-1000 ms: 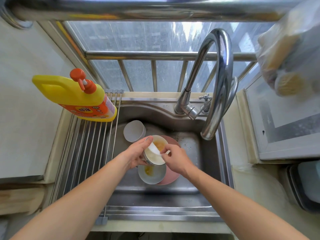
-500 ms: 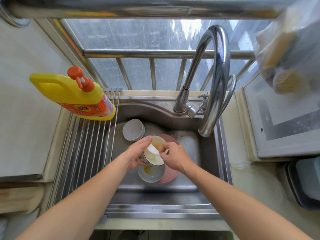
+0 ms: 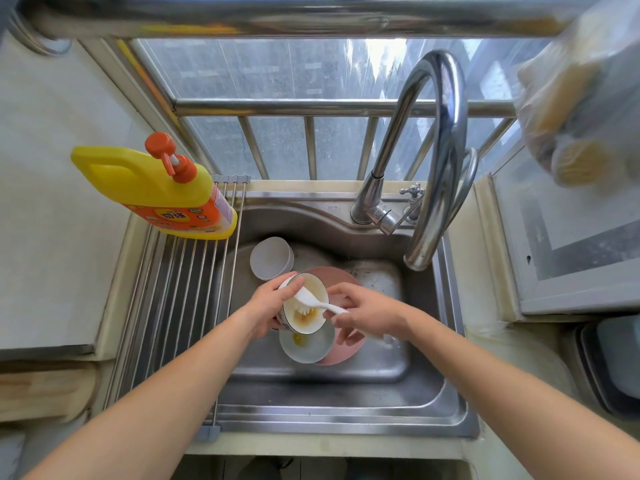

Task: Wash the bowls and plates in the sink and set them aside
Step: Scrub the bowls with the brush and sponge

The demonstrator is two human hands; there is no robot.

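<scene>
A yellow soap bottle [image 3: 156, 192] lies on the metal rack [image 3: 180, 306] at about 10 o'clock from the sink [image 3: 311, 386]. In the middle of the sink, the left hand [image 3: 268, 306] wraps its fingers around a white bowl with a dark rim [image 3: 304, 306], with another white bowl [image 3: 306, 344] just under it at 6 o'clock, a third white bowl [image 3: 272, 258] at 11 o'clock and a pink plate [image 3: 341, 277] behind. At 3 o'clock of the held bowl, the right hand [image 3: 370, 315] pinches the handle of a white brush [image 3: 311, 301] whose bristles sit inside that bowl, and the tap [image 3: 436, 161] bends over at 1 o'clock.
</scene>
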